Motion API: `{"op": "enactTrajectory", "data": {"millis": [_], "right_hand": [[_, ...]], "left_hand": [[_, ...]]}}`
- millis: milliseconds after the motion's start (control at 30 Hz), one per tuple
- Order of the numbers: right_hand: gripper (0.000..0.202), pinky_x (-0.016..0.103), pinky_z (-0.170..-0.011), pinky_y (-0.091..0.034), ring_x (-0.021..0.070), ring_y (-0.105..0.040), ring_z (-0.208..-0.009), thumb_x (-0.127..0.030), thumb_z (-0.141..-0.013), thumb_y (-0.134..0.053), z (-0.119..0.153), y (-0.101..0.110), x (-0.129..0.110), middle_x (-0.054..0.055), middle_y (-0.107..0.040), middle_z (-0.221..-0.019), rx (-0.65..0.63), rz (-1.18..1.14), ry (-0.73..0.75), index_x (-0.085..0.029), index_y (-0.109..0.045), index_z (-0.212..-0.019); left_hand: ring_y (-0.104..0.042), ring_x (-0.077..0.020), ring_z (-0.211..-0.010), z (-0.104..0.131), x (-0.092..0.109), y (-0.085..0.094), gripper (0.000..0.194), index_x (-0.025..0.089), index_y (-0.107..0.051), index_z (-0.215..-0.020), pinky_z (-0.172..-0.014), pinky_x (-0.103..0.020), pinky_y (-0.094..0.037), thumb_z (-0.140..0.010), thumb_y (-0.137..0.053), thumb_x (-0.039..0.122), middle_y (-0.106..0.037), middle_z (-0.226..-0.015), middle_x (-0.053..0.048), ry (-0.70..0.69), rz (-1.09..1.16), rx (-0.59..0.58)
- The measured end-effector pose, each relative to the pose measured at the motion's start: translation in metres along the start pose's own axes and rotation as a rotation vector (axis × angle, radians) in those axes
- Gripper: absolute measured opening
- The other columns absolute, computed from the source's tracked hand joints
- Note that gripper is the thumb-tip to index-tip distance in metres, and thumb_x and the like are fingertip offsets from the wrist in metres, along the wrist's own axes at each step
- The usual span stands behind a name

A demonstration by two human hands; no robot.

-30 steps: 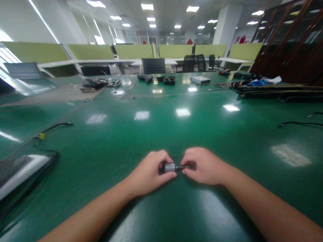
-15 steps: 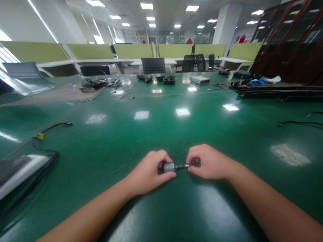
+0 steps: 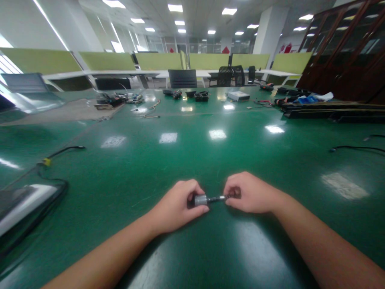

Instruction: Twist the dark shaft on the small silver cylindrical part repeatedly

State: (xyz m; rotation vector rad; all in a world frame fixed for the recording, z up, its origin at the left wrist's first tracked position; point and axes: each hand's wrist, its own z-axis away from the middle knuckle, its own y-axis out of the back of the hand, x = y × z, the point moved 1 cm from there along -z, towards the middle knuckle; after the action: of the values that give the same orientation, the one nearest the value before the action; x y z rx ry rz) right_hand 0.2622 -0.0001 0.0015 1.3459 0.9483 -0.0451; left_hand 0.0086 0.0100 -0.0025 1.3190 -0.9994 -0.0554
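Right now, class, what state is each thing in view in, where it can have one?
Left hand: curled round the grey cylinder
Right hand: pinching the thin rod
Grey cylinder: on its side
Thin rod: in line with the cylinder
Ceiling lights: on
Left-side cable: tip unplugged
Cupboard doors: seemingly shut
White box: flat; too small to tell if open

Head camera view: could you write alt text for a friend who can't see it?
A person's left hand holds a short grey cylinder and their right hand pinches a thin rod in line with it, at a glossy green table. Farther back lie a white box and, beyond the table, yellow-green partitions.
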Motion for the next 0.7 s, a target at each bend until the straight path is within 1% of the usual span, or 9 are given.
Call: {"op": "enactTrajectory", "data": {"millis": [100,167,267,367,433,567,633,700], "right_hand": [[0.007,0.024,-0.063,-0.041,0.0123,-0.058,-0.068,-0.021,-0.080,-0.073,-0.006,-0.011,-0.008,0.000,-0.067,-0.077,0.036,-0.023,0.004,-0.019,-0.075,-0.085],[0.008,0.025,-0.065,-0.041,0.0133,-0.059,-0.071,-0.023,-0.082,-0.072,-0.010,-0.020,-0.015,0.001,-0.068,-0.080,0.067,-0.023,0.038,-0.020,-0.075,-0.089],[0.010,0.027,-0.071,-0.042,0.0154,-0.061,-0.077,-0.020,-0.081,-0.071,-0.014,-0.029,-0.022,0.002,-0.070,-0.083,0.085,-0.013,0.089,-0.019,-0.075,-0.089],[0.017,0.027,-0.073,-0.044,0.0160,-0.062,-0.079,-0.017,-0.079,-0.071,-0.013,-0.030,-0.023,0.003,-0.071,-0.087,0.064,-0.064,0.104,-0.020,-0.076,-0.095],[0.018,0.026,-0.073,-0.044,0.0158,-0.063,-0.079,-0.015,-0.079,-0.070,-0.011,-0.028,-0.022,0.003,-0.071,-0.088,0.071,-0.078,0.102,-0.020,-0.076,-0.096],[0.024,0.025,-0.068,-0.044,0.0136,-0.061,-0.072,-0.013,-0.078,-0.070,-0.010,-0.028,-0.022,0.000,-0.071,-0.084,0.086,-0.137,0.033,-0.021,-0.072,-0.100],[0.022,0.025,-0.068,-0.044,0.0137,-0.061,-0.072,-0.013,-0.077,-0.070,-0.010,-0.029,-0.022,0.000,-0.071,-0.084,0.089,-0.153,0.003,-0.021,-0.072,-0.098],[0.017,0.025,-0.069,-0.043,0.0145,-0.061,-0.075,-0.013,-0.077,-0.071,-0.010,-0.030,-0.023,0.001,-0.071,-0.085,0.101,-0.127,0.001,-0.020,-0.071,-0.092]], "left_hand": [[-0.056,-0.0194,-0.076,-0.001,0.000,-0.001,0.025,0.020,-0.062,-0.092,-0.069,-0.030,-0.039,-0.082,-0.075,0.039,-0.062,-0.082,0.000,-0.004,-0.009,0.003],[-0.057,-0.0197,-0.078,-0.001,0.000,-0.001,0.024,0.020,-0.062,-0.093,-0.070,-0.030,-0.040,-0.082,-0.075,0.038,-0.063,-0.084,-0.001,-0.014,-0.009,0.015],[-0.057,-0.0200,-0.080,-0.001,0.001,-0.002,0.024,0.020,-0.063,-0.093,-0.071,-0.030,-0.041,-0.081,-0.075,0.036,-0.064,-0.086,-0.001,-0.023,-0.003,0.018],[-0.058,-0.0204,-0.081,-0.001,0.000,-0.002,0.024,0.021,-0.063,-0.094,-0.072,-0.031,-0.042,-0.082,-0.074,0.038,-0.065,-0.088,-0.002,-0.018,0.002,0.013],[-0.058,-0.0208,-0.083,0.000,0.000,-0.002,0.024,0.021,-0.063,-0.095,-0.074,-0.031,-0.042,-0.083,-0.074,0.038,-0.065,-0.090,-0.002,-0.020,0.005,0.014],[-0.058,-0.0205,-0.081,0.000,0.000,-0.002,0.023,0.021,-0.063,-0.093,-0.071,-0.031,-0.042,-0.082,-0.074,0.038,-0.065,-0.087,-0.002,-0.013,0.007,0.014],[-0.057,-0.0201,-0.079,0.000,0.001,-0.002,0.022,0.021,-0.063,-0.093,-0.070,-0.030,-0.042,-0.082,-0.074,0.037,-0.065,-0.086,-0.002,-0.015,0.010,0.018],[-0.057,-0.0198,-0.079,-0.001,0.001,-0.001,0.022,0.021,-0.063,-0.092,-0.070,-0.030,-0.042,-0.082,-0.074,0.037,-0.064,-0.085,-0.001,-0.020,0.013,0.020]]}}
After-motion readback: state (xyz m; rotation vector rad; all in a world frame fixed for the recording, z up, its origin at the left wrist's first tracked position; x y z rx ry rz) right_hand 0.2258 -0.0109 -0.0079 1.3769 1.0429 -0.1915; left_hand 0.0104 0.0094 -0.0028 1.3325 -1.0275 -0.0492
